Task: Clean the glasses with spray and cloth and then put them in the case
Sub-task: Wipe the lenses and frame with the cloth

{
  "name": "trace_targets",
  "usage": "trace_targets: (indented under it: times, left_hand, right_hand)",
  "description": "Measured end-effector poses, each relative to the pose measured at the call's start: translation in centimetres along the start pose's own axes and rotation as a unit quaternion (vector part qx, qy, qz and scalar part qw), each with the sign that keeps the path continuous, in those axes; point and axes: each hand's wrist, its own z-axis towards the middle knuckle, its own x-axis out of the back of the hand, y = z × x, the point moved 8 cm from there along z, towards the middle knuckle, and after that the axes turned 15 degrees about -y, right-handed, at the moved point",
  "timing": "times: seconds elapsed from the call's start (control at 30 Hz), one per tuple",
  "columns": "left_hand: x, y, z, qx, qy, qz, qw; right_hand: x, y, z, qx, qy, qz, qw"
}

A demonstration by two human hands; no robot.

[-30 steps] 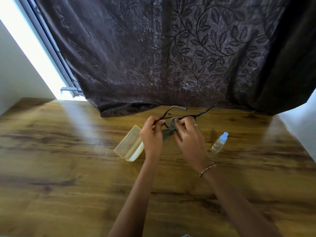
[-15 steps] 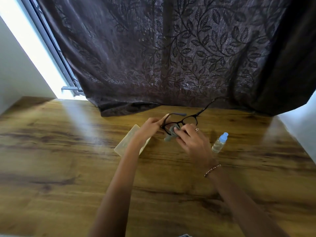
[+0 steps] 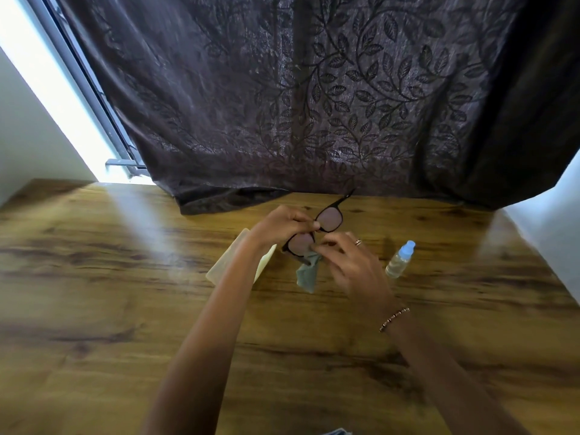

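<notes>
Black-framed glasses [image 3: 328,218] are held above the wooden table, turned so one lens sits above the other. My left hand [image 3: 282,226] pinches the frame at its bridge. My right hand [image 3: 351,262] pinches a grey-green cloth [image 3: 307,274] against the lower lens, and the cloth's loose end hangs down. One temple arm points up to the right toward the curtain. A pale yellow translucent case [image 3: 265,263] lies open on the table, mostly hidden behind my left wrist. A small clear spray bottle [image 3: 400,260] with a light blue cap stands to the right of my right hand.
A dark leaf-patterned curtain [image 3: 314,105] hangs behind the wooden table [image 3: 125,309], its hem resting on the far edge. A bright window strip [image 3: 47,89] lies at the left. White walls flank both sides.
The glasses have rotated from roughly level to one lens above the other. My left hand has shifted its grip to the bridge. The cloth now hangs lower beneath the lower lens.
</notes>
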Motion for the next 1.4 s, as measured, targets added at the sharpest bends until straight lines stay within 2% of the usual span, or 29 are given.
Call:
trace_targets:
  times: [0.1,0.2,0.3,0.37,0.5,0.6,0.73,0.9,1.03,1.1,1.23,1.33,1.4]
  left_hand:
    - [0.6,-0.5,-0.1,0.001,0.032,0.042,0.999]
    - [0.1,-0.5,0.0,0.015,0.018,0.098,0.995]
    - [-0.9,-0.3,0.1,0.024,0.003,0.126,0.992]
    - [-1.0,-0.6,0.1,0.026,0.018,0.096,0.995]
    - [-0.7,-1.3,-0.1,0.039,0.048,0.045,0.997]
    - [-1.3,-1.4,-0.2,0.037,0.044,0.055,0.997]
    - [-2.1,-0.9,-0.4,0.047,0.043,0.152,0.986]
    - [-0.9,-0.9,-0.8,0.06,0.071,0.168,0.981]
    - [-1.2,-0.9,-0.8,0.074,0.063,0.191,0.977]
    - [-1.9,-0.5,-0.8,0.071,0.053,0.216,0.972]
    - [-1.1,-0.8,-1.1,0.069,0.065,0.191,0.977]
    - [-0.3,-0.8,-1.4,0.054,0.067,0.127,0.988]
    - [-0.2,0.0,-1.2,0.059,0.072,0.155,0.984]
  right_hand:
    - [0.9,2.1,-0.7,-0.09,0.05,0.092,0.99]
    - [1.7,3.9,-0.7,-0.151,0.091,0.126,0.976]
    - [1.7,3.8,0.1,-0.149,0.071,0.079,0.983]
    - [1.0,3.7,0.4,-0.152,0.039,0.036,0.987]
    - [-0.6,3.3,-0.3,-0.146,-0.008,0.033,0.989]
    - [-1.2,2.3,-1.0,-0.13,-0.006,0.043,0.991]
    - [-1.5,2.3,-0.6,-0.12,-0.014,0.031,0.992]
    - [-1.2,3.4,-0.3,-0.171,-0.016,0.007,0.985]
    - [-1.6,1.2,-0.3,-0.114,-0.025,0.007,0.993]
    - [-1.9,1.5,0.0,-0.115,-0.035,0.01,0.993]
    - [-1.3,3.6,-0.1,-0.191,-0.03,0.01,0.981]
    - [-2.5,2.8,-0.5,-0.162,-0.065,0.006,0.985]
    - [-3.1,2.4,-0.8,-0.153,-0.064,0.022,0.986]
